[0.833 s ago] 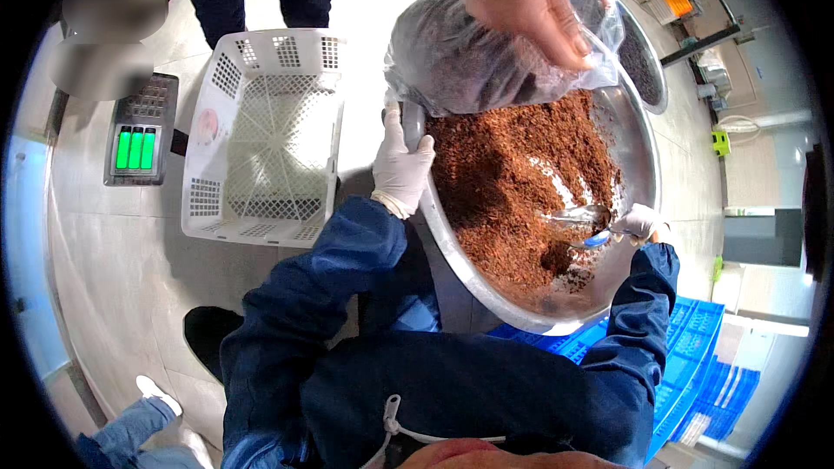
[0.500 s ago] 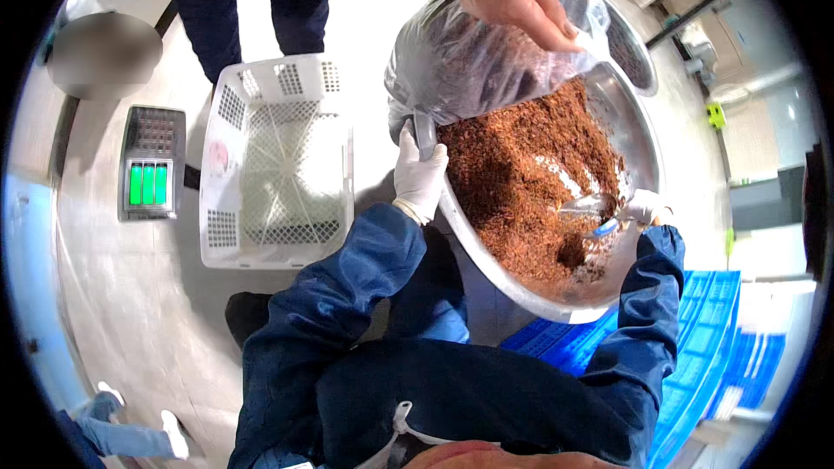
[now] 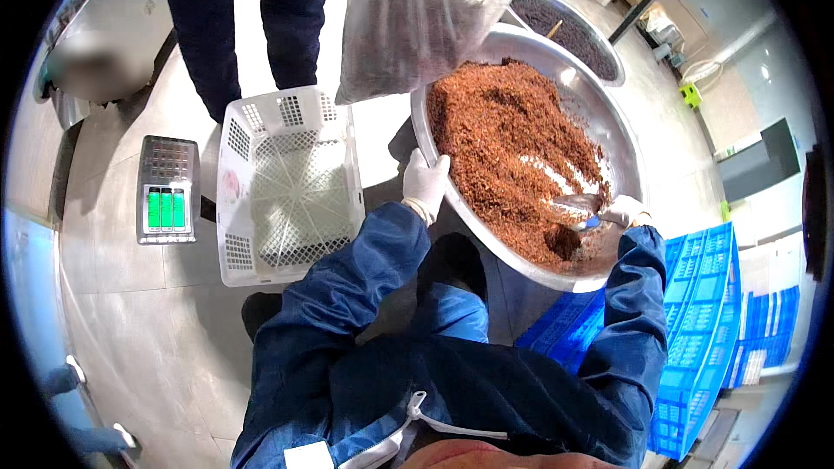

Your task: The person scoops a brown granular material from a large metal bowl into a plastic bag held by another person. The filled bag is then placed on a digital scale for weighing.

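Observation:
A wide metal basin (image 3: pixel 608 135) holds a heap of reddish-brown, crumbly material (image 3: pixel 504 130). My left hand (image 3: pixel 426 184), in a white glove, is closed on the basin's near left rim, thumb on top. In my white-gloved right hand (image 3: pixel 624 211) is the blue handle of a scoop (image 3: pixel 578 205). The scoop's metal blade rests in the loose material at the basin's right side, and shiny basin bottom shows beside it. Over the far left rim hangs a clear plastic bag (image 3: pixel 413 35) with dark contents; whoever holds it is cut off above.
On the left stands a white plastic crate (image 3: pixel 228 243), beside a scale with a green-lit display (image 3: pixel 167 208). A co-worker's dark-trousered legs (image 3: pixel 291 22) are behind the crate. Blue crates (image 3: pixel 695 330) are stacked at right. A second basin (image 3: pixel 569 35) of dark material stands beyond.
The bag has moved up and left off the heap, baring more of it, and the co-worker's hands have left the picture. My hands keep their places at the rim and scoop.

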Demonstrator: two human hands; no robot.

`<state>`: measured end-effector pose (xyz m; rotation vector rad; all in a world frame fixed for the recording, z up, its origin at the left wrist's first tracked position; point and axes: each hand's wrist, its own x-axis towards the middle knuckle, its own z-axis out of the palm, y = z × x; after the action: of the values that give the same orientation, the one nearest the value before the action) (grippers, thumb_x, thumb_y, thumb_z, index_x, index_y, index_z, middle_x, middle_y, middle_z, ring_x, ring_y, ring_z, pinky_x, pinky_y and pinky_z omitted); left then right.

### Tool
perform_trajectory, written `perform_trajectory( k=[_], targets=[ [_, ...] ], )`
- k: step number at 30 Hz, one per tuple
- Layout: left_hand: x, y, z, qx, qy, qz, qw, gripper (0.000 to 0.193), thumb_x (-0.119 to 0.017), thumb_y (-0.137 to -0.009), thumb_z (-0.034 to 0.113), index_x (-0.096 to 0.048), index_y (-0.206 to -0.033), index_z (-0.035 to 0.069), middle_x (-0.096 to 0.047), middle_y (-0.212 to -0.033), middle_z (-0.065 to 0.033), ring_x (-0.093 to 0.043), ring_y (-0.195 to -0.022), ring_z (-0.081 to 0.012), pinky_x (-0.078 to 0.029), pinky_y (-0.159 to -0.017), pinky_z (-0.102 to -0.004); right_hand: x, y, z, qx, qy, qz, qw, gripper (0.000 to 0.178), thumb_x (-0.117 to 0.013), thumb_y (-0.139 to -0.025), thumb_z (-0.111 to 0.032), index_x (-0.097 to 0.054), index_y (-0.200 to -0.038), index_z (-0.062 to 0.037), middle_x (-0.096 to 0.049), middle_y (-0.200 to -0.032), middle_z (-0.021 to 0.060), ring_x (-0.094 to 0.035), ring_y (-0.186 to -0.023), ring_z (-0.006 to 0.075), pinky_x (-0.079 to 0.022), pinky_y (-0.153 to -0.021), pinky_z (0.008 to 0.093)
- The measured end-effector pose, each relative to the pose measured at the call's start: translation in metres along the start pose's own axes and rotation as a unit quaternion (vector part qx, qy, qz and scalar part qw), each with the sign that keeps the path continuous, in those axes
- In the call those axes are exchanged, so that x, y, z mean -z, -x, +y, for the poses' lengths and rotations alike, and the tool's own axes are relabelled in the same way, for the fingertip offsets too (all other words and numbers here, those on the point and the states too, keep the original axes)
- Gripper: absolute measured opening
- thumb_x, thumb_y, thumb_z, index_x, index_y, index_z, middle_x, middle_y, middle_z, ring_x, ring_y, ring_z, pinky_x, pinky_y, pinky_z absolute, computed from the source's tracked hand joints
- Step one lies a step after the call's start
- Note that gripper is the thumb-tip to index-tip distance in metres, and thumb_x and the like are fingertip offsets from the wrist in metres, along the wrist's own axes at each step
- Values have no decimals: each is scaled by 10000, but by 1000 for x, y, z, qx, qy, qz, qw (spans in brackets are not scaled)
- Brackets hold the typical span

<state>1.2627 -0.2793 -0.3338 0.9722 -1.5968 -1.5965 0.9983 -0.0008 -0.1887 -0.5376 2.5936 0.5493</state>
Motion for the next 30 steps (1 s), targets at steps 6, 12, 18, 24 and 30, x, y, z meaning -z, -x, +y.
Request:
perform_trajectory(
  k=[6,12,18,24,30],
  targets=[
    [7,4,-2,-38,-61,23,997,345,-643,-792,312,-513,-913,17,-609,-746,-159,-607,-712,-326,-463,-649,-410,15,-9,-30,40,87,8,995,317,-639,-683,-331,-696,-852,-69,-670,-800,136,-654,-743,240,-503,-669,356],
    [4,3,6,28,45,-28,998,274,-651,-801,239,-509,-913,32,-569,-731,-77,-538,-656,-171,-453,-596,-325,13,-53,-12,46,111,27,992,378,-673,-642,-338,-679,-881,-45,-666,-786,150,-650,-704,246,-503,-610,357],
    [10,9,19,18,23,-26,999,272,-657,-799,250,-508,-930,62,-556,-737,-84,-535,-649,-187,-453,-597,-349,17,-67,-13,68,155,22,985,349,-654,-665,-328,-693,-904,-76,-664,-896,155,-650,-840,257,-505,-717,360],
    [6,5,0,28,25,-16,999,293,-647,-799,288,-501,-936,75,-573,-726,-92,-564,-646,-210,-458,-604,-366,30,-39,-43,31,141,6,990,362,-683,-651,-337,-689,-890,-64,-663,-870,155,-653,-804,250,-509,-690,356],
    [4,5,2,34,10,-21,999,299,-625,-802,292,-494,-954,70,-601,-763,-114,-601,-698,-246,-465,-642,-377,30,-45,-41,32,161,8,986,390,-680,-647,-356,-684,-904,-63,-653,-927,170,-640,-877,280,-503,-729,356]
  ],
)
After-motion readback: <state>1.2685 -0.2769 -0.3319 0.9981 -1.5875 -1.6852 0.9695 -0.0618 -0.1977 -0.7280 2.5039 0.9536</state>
